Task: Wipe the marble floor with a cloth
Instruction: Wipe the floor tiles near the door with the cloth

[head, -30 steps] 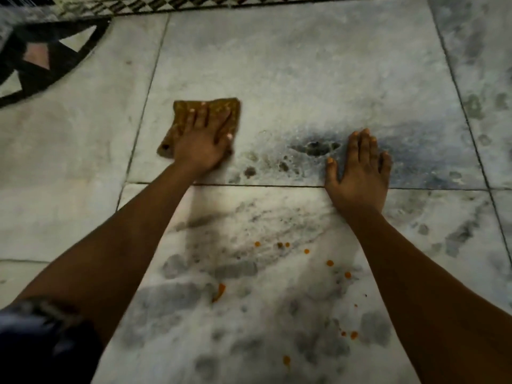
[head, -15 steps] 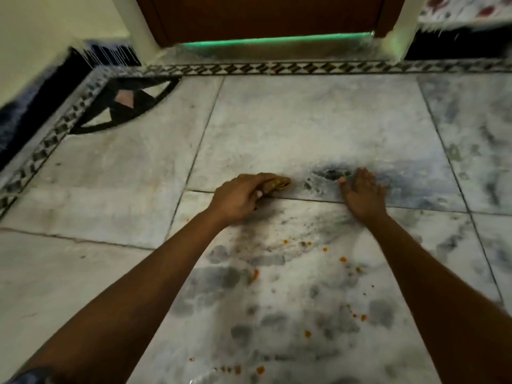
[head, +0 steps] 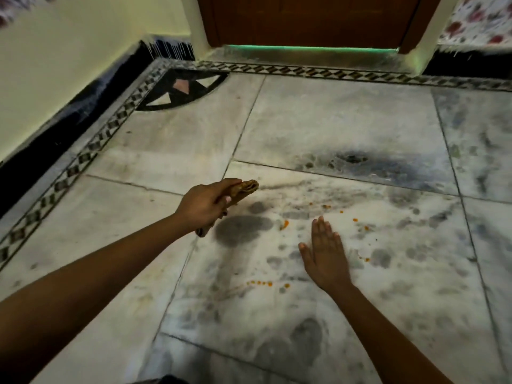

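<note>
Head view, looking down at a grey-veined marble floor (head: 318,126). The left hand (head: 206,205), reaching in from seven o'clock, is closed in a fist around a bunched brown cloth (head: 243,188). The cloth is rolled into a long wad; its long axis runs from about seven o'clock to two o'clock, with the folded end sticking out past the knuckles toward two o'clock and a short tail showing below the fist. It appears lifted just off the floor, with a dark shadow beneath.

The right hand (head: 325,253), coming from five o'clock, lies open and flat on the marble, fingers together pointing to twelve o'clock, holding nothing.

Small orange specks (head: 284,224) dot the tile between and around the hands. A wooden door (head: 310,20) stands at twelve o'clock.
</note>
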A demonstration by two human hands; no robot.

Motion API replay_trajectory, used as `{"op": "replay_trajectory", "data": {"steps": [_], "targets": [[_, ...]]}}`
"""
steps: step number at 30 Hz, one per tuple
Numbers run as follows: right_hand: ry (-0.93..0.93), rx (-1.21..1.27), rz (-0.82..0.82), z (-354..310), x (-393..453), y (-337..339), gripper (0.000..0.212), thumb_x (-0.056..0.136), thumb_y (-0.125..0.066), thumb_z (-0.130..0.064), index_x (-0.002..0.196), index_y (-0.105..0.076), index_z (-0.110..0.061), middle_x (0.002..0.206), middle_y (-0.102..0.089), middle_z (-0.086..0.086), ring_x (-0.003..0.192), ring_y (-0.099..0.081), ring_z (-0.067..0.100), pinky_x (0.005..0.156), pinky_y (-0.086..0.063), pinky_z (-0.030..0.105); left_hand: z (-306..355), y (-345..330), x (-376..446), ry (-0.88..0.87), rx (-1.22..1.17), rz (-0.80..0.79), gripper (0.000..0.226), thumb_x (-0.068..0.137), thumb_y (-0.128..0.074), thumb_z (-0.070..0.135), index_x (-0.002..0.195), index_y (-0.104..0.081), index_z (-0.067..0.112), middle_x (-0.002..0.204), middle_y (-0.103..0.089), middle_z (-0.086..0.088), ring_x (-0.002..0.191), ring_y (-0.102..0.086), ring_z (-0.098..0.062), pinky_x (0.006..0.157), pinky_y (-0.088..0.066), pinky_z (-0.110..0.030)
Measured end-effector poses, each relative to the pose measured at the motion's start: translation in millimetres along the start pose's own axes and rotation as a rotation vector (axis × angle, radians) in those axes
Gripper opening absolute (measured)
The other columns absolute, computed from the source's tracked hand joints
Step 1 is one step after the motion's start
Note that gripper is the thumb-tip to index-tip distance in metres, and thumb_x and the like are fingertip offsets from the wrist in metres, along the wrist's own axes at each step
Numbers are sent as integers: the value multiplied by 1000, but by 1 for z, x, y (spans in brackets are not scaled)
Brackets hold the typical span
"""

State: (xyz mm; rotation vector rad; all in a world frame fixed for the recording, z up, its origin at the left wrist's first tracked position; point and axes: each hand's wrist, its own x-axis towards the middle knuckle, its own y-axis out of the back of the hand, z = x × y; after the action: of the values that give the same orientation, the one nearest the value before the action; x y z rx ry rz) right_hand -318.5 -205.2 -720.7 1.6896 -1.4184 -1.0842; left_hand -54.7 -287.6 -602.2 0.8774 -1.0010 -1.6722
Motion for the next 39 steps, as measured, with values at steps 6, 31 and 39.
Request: {"op": "replay_trajectory", "data": {"steps": [6,31,39], "targets": [[-48,-72,-63,-3,-16,-16,102,66,14,-69,149,5,-9,157,11,7,145,9,17,113,12,27,-13,-50,-5,-37,-7,264,54,86,-35,34,136,-47,20,109,-69,-12,87,-66,-34,77,-44,-35],[-17,-191,50,13,-10,-34,70,92,-21,-47,145,-25,-2,153,-22,17,141,-21,27,112,0,29,11,-157,-4,-165,336,-169,59,86,-10,60,144,-11,48,159,-3,4,146,0,-23,111,6,-57],[14,-169,30,14,-5,-30,84,82,-2,-58,149,-9,-7,157,-3,11,146,-3,22,112,7,26,31,-137,59,36,264,-284,50,97,-29,45,145,-14,45,159,8,5,144,12,-27,107,0,-69]]}}
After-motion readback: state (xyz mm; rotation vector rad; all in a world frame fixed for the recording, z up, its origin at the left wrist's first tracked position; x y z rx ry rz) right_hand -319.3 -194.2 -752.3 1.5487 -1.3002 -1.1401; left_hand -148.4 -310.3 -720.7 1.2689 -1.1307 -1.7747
